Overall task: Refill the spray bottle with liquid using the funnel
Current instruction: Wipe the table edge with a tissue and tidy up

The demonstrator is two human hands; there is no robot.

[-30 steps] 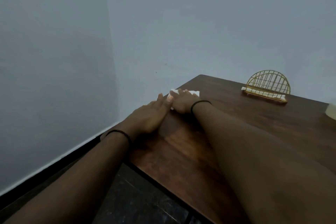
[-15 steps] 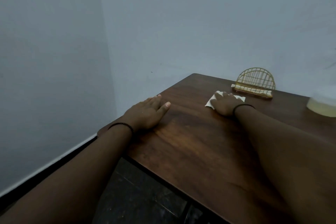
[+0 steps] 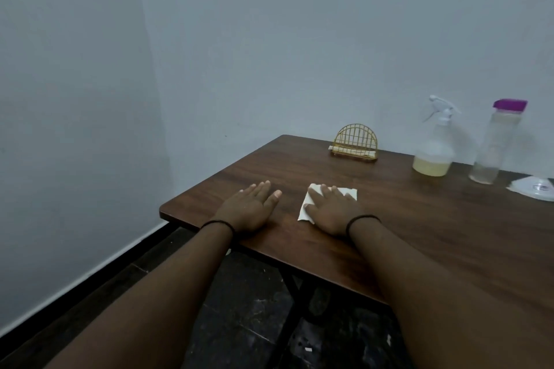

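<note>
A clear spray bottle [image 3: 432, 156] with a white trigger head stands at the back right of the brown table [image 3: 449, 234], with yellowish liquid low in it. To its right stands a tall clear bottle [image 3: 494, 147] with a purple cap. A white funnel [image 3: 536, 187] lies at the right edge of view, partly cut off. My left hand [image 3: 250, 207] lies flat on the table near its left corner, fingers apart. My right hand [image 3: 329, 208] presses flat on a white napkin [image 3: 305, 207].
A gold wire napkin holder [image 3: 356, 143] stands at the table's far edge by the pale wall. The table's left corner and front edge lie just under my wrists. Dark floor and a black table leg [image 3: 295, 299] show below.
My right hand has slid the napkin across the table, first toward the holder, then back nearer me. The view has swung right, bringing the bottles and funnel into sight. My left hand stays flat.
</note>
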